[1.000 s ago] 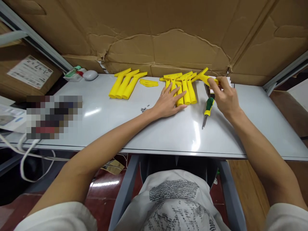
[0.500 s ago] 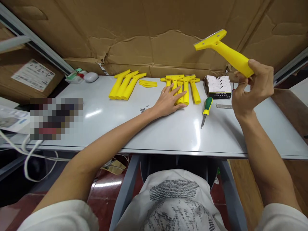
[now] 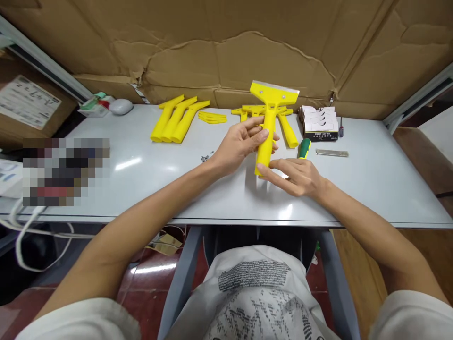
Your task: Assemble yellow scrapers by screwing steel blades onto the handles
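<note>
A yellow plastic scraper (image 3: pixel 269 107) with a metal blade along its top edge is held upright above the grey table (image 3: pixel 371 179). My left hand (image 3: pixel 240 144) grips the middle of its handle. My right hand (image 3: pixel 295 175) pinches the lower end of the handle with fingers and thumb. Behind it lie more assembled yellow scrapers (image 3: pixel 287 128) in a row. A green and yellow screwdriver (image 3: pixel 304 148) lies just right of the held scraper, partly hidden by my right hand.
Three yellow handle halves (image 3: pixel 173 119) and thin yellow strips (image 3: pixel 212 117) lie at the back left. A box of blade sleeves (image 3: pixel 318 123) and a loose metal blade (image 3: pixel 331 152) sit at the right. Small screws (image 3: pixel 205 156) are near my left wrist. Cardboard lines the back.
My right hand lifted a scraper from the row, swung it up to the right, then brought it down to the middle. My left hand left the scrapers on the table and took its handle.
</note>
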{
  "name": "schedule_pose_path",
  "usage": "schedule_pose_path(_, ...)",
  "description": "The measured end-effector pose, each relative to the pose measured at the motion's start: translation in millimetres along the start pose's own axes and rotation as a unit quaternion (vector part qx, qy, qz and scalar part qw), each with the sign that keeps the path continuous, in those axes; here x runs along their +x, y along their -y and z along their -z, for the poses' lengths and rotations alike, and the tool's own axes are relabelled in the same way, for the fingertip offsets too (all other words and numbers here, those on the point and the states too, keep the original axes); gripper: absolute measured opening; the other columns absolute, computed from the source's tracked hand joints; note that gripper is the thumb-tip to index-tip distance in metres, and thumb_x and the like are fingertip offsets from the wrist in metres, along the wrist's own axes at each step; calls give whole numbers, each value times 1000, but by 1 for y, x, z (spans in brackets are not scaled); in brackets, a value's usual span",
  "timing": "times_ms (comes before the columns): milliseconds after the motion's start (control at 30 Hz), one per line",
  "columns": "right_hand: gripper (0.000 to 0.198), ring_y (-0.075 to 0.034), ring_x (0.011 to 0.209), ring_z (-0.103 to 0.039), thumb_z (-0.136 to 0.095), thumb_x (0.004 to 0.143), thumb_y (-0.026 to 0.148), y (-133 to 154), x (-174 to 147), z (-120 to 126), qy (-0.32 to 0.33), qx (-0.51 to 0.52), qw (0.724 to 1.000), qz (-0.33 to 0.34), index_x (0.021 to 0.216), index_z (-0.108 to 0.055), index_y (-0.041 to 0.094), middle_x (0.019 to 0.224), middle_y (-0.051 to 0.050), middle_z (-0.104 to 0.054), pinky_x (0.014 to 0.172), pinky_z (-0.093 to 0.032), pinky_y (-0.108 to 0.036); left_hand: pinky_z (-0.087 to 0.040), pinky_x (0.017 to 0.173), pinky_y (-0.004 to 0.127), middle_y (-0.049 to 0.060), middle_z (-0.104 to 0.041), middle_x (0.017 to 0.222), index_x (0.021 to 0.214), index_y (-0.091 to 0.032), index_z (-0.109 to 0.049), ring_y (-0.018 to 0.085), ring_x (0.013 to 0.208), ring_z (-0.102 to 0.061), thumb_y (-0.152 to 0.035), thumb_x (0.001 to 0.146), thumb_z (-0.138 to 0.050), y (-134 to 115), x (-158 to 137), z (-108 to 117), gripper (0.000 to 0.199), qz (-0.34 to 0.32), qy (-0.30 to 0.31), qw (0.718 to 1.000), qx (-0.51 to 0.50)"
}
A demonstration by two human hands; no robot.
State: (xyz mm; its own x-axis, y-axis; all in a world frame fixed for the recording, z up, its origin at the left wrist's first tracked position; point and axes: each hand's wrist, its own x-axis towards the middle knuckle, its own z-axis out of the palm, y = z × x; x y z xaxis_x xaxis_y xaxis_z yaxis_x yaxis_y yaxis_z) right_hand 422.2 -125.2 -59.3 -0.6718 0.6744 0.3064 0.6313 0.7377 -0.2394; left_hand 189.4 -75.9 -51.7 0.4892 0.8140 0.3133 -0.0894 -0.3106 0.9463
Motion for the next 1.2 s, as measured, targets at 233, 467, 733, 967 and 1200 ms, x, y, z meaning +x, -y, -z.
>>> schedule_pose_path(233, 61, -29, 67, -67, -49, 111, 71, -39, -8, 20, -168, -137, 930, -297, 135, -75, 21, 70, -6, -67, 71, -51, -44, -73, 88, 38, 10, -83, 122, 142, -27, -79, 25, 104, -81, -67, 98, -89, -3, -6, 33, 60, -18, -35, 999, 17)
schedule_pose_path(467, 90, -34, 79, -69, -82, 84, 48, -70, -22, 26, -50, 25, 931, -360, 164, -50, 22, 74, -2, -70, 70, -53, -43, -68, 86, 36, 8, -80, 124, 142, -28, -80, 23, 100, -77, -65, 98, -86, -19, -9, 49, 58, -71, -14, 978, 197)
schedule_pose_path(733, 67, -15, 52, -51, -78, 87, 60, -81, -19, 40, -462, 187, 849, -176, 140, -46, 36, 106, -4, -67, 46, -44, -38, -59, 101, 43, 8, -82, 130, 140, -33, -86, 31, 113, -78, -52, 107, -65, -36, -28, 40, 43, -55, 195, 876, 438)
schedule_pose_path(967, 70, -23, 72, -76, -84, 92, 66, -27, -12, 18, -382, 218, 877, -193, 137, -39, 39, 127, -5, -69, 55, -63, -46, -54, 82, 37, 8, -79, 123, 151, -40, -80, 30, 101, -75, -28, 103, -66, -27, -37, 23, 52, -15, 246, 808, 535)
schedule_pose_path(1200, 70, -22, 70, -74, -88, 91, 57, -31, -11, 11, -365, 219, 890, -162, 135, -36, 38, 111, -1, -68, 51, -62, -42, -51, 80, 37, 9, -76, 123, 154, -41, -78, 30, 100, -72, -27, 107, -65, -25, -36, 23, 51, -5, 257, 797, 547)
